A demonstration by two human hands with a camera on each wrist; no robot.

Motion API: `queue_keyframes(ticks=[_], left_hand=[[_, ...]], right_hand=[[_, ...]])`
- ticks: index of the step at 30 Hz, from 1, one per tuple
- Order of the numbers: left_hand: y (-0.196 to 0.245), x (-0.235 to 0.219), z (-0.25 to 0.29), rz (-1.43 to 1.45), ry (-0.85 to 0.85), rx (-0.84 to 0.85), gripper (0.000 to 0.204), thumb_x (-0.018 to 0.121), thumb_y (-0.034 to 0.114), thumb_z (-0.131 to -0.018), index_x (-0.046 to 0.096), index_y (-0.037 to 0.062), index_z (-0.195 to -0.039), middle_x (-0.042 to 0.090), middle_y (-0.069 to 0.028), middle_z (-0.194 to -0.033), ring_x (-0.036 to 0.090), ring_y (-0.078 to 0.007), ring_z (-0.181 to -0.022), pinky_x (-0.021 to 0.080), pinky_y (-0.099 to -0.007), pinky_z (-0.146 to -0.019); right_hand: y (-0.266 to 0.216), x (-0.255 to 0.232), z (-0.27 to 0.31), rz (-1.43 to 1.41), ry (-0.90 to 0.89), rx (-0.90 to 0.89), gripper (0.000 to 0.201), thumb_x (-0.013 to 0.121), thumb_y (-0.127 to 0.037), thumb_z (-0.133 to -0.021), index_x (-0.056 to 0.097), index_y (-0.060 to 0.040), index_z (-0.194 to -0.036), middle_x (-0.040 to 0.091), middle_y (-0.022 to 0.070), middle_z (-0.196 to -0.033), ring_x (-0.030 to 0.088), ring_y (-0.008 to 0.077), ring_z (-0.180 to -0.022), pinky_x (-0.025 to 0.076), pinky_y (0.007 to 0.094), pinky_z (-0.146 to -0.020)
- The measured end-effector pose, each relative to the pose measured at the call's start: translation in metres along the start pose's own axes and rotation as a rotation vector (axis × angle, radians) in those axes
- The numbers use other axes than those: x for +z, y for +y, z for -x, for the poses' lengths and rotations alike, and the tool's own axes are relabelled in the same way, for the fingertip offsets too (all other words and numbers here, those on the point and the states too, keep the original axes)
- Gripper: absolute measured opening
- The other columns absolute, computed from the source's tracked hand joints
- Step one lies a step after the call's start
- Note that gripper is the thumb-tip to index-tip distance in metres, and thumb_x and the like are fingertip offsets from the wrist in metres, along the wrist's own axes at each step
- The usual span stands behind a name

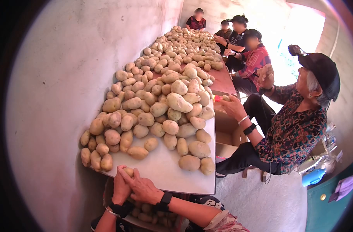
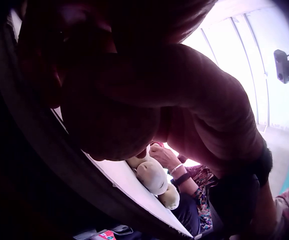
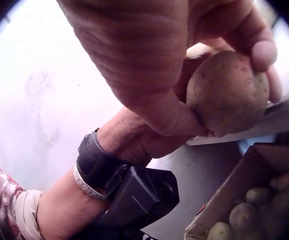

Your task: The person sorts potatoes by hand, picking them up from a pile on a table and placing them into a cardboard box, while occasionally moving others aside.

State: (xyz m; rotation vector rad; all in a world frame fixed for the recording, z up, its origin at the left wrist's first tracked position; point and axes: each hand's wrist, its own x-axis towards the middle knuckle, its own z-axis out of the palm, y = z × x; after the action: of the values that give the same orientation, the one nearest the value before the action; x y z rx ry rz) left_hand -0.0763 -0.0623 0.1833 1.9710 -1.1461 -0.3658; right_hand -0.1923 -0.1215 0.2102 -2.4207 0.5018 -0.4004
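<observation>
Both hands meet around one potato at the table's near edge. My left hand holds it from the left. My right hand reaches across from the other side, its thumb and fingers curled on the potato. Seen from the right wrist, the round tan potato shows small dark specks on its skin, with fingertips on its sides. In the left wrist view the hands and the potato are mostly in dark shadow. A large heap of potatoes covers most of the long table ahead.
Below the hands stands a cardboard box with potatoes inside. A wall runs along the left. One person sits at the table's right side holding a small potato; several others sit farther back.
</observation>
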Motion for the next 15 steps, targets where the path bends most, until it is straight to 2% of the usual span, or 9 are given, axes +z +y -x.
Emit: queue_keyframes(ticks=[15], left_hand=[[-0.0053, 0.0029, -0.0013, -0.004, 0.001, 0.011, 0.054, 0.072, 0.023, -0.075, 0.041, 0.0014, -0.113, 0.060, -0.0238, -0.092, 0.059, -0.0429, -0.087, 0.047, -0.0451, -0.071]], right_hand=[[0.0007, -0.0009, 0.0004, -0.024, -0.010, 0.012, 0.100, 0.063, 0.000, -0.063, 0.010, -0.0187, -0.146, 0.042, 0.0285, -0.106, 0.059, 0.0430, -0.066, 0.051, 0.0457, -0.056]])
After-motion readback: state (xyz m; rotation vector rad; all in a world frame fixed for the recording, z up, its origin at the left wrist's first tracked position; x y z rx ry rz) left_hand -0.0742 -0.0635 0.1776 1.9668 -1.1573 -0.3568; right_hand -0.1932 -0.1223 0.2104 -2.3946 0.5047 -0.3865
